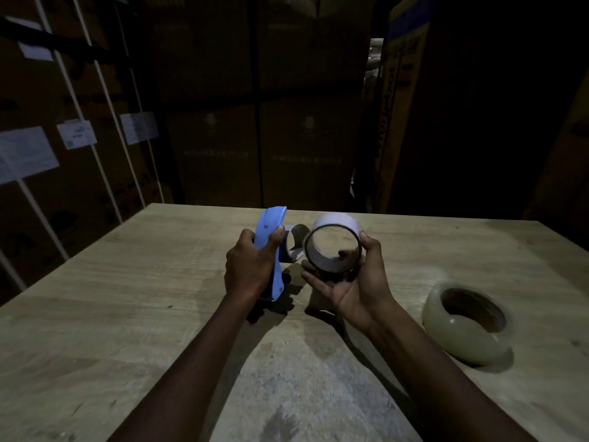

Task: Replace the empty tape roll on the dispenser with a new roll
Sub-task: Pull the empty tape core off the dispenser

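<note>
My left hand [250, 266] grips a blue tape dispenser [271, 224], held upright above the wooden table [127, 298]. My right hand [353, 282] holds an empty tape core [334, 224], a thin white ring I can see through, just right of the dispenser. The dispenser's pale spool part [294, 240] shows between the two, partly hidden by the core. A full roll of clear tape [462, 333] lies flat on the table to the right, apart from both hands.
Stacked cardboard boxes [223, 122] with white straps and paper labels stand beyond the table's far edge. A tall box [408, 90] rises at the back right. The scene is dim.
</note>
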Available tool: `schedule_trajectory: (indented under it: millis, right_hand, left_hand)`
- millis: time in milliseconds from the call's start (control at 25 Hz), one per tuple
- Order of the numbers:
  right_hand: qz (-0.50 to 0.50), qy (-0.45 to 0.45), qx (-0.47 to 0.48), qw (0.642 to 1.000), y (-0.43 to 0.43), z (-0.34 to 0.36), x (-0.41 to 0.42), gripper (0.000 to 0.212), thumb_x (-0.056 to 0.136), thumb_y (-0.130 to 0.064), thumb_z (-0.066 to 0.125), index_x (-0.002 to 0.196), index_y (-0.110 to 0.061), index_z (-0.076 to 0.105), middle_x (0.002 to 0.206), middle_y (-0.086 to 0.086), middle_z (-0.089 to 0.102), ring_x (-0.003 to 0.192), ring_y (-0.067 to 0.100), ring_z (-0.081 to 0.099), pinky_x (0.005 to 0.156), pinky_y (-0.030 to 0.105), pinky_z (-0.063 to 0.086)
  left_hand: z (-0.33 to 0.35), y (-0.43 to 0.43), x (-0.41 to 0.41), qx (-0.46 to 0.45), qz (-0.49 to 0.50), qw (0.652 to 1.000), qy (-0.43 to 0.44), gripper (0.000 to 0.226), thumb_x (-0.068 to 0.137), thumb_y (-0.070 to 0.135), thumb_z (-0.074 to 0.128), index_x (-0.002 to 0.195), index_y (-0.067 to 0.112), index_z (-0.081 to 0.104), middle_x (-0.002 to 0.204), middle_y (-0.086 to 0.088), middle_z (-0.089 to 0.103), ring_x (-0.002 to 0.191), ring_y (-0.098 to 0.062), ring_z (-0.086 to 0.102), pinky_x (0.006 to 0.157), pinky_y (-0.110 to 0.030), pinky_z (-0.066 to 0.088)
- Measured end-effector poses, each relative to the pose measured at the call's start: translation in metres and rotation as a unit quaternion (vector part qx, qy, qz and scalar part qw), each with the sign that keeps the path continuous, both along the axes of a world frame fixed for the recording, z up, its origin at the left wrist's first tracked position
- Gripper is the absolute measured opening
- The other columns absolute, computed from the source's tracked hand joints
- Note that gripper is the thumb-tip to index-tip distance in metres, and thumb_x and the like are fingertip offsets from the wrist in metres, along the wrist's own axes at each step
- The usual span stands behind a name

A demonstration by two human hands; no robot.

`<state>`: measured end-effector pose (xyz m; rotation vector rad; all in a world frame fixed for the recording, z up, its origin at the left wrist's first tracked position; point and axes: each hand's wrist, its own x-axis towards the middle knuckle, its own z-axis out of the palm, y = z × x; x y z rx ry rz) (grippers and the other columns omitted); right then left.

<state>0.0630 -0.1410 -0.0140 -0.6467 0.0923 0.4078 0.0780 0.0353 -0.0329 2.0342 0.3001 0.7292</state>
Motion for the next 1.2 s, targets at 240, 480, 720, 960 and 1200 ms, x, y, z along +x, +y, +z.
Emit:
schedule_trajectory:
  millis: [240, 480, 720, 960, 1200]
  right_hand:
    - [0.013, -0.038, -0.072, 0.997, -0.001, -0.001, -0.001, 0.061, 0.081, -0.056, 0.052, 0.122, -0.01, 0.052, 0.115, 0.025, 0.06, 0.089, 0.038, 0.069, 0.061, 0.042, 0.058]
    - [-0.172, -0.352, -0.413, 0.822, 0.005, -0.006, -0.005, 0.047, 0.071, -0.054, 0.058, 0.103, -0.022, 0.045, 0.102, 0.0, 0.056, 0.081, 0.016, 0.063, 0.057, 0.026, 0.054]
    - [-0.316, -0.348, -0.566, 0.677, 0.002, -0.014, 0.008, 0.039, 0.074, -0.023, 0.075, 0.102, -0.011, 0.051, 0.104, 0.004, 0.052, 0.082, 0.012, 0.054, 0.061, 0.01, 0.042]
    - [-0.284, -0.137, -0.459, 0.831, -0.014, -0.029, 0.03, 0.016, 0.085, -0.012, 0.063, 0.1, -0.013, 0.061, 0.107, 0.016, 0.064, 0.082, 0.026, 0.068, 0.066, 0.043, 0.06]
    - [-0.257, -0.111, -0.417, 0.865, -0.013, -0.033, 0.04, 0.023, 0.086, -0.003, 0.054, 0.106, -0.009, 0.063, 0.093, 0.016, 0.07, 0.077, 0.021, 0.072, 0.072, 0.045, 0.06]
  left_hand:
    - [0.0, 0.001, 0.0, 0.0, -0.001, 1.0, 0.002, 0.048, 0.081, 0.066, 0.047, 0.072, 0.019, 0.042, 0.063, 0.003, 0.043, 0.051, -0.011, 0.043, 0.047, -0.024, 0.029]
    - [-0.002, 0.002, 0.003, -0.021, -0.014, 1.0, 0.01, 0.05, 0.084, 0.067, 0.046, 0.078, 0.017, 0.048, 0.068, 0.0, 0.051, 0.057, -0.015, 0.049, 0.052, -0.027, 0.037]
    - [-0.002, 0.003, 0.006, -0.047, -0.035, 0.997, 0.055, 0.049, 0.086, 0.066, 0.043, 0.075, 0.019, 0.05, 0.068, -0.001, 0.051, 0.056, -0.014, 0.047, 0.052, -0.027, 0.034]
    - [0.003, 0.005, 0.004, -0.232, -0.169, 0.939, 0.192, 0.068, 0.075, 0.068, 0.053, 0.12, 0.017, 0.058, 0.119, -0.008, 0.058, 0.105, -0.033, 0.059, 0.099, -0.052, 0.045]
    - [0.017, 0.0, -0.01, -0.208, -0.246, 0.91, 0.262, 0.078, 0.057, 0.058, 0.058, 0.121, 0.015, 0.048, 0.125, -0.017, 0.052, 0.111, -0.038, 0.054, 0.101, -0.051, 0.042]
